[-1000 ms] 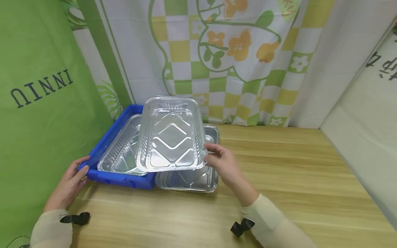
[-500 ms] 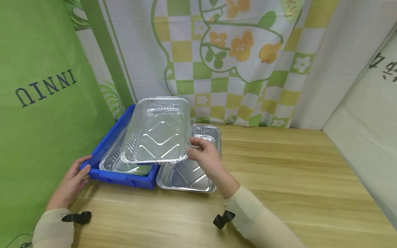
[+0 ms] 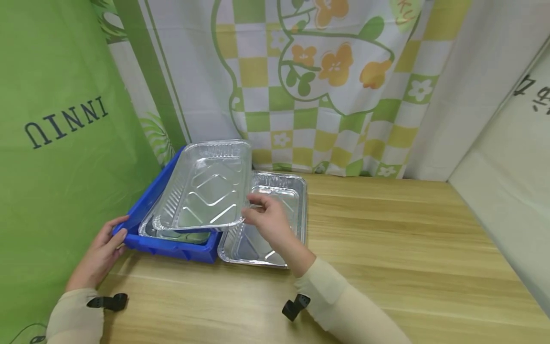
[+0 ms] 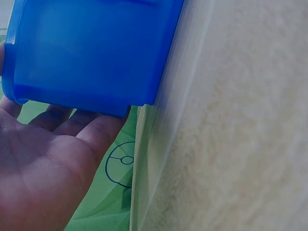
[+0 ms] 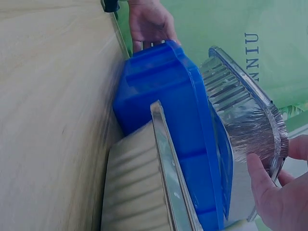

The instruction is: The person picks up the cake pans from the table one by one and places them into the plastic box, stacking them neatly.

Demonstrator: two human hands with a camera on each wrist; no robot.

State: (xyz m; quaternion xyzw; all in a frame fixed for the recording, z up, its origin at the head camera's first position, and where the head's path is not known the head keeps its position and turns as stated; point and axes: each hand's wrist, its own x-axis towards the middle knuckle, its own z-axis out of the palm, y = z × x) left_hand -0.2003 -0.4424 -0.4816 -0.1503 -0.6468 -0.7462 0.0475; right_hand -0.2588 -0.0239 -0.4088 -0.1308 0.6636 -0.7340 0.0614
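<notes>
In the head view, my right hand (image 3: 268,220) pinches the near right rim of a foil tray (image 3: 210,188). That tray hangs tilted over a blue plastic bin (image 3: 172,249). My left hand (image 3: 100,251) holds the bin's near left corner, thumb over the rim; in the left wrist view its fingers lie along the bin's outer wall (image 4: 86,53). Another foil tray (image 3: 148,229) lies inside the bin, mostly hidden by the held one. To the bin's right, a further foil tray (image 3: 296,217) stands on the table, partly behind my right hand and forearm.
The wooden table (image 3: 386,248) stretches away to the right and front. A patterned curtain (image 3: 326,95) hangs along the back, with a green cloth (image 3: 56,181) close at the left and a pale cloth (image 3: 511,157) at the right.
My right hand has carried the foil tray left, from above the tray on the table to over the blue bin, and slightly lower. The left hand has stayed on the bin's corner.
</notes>
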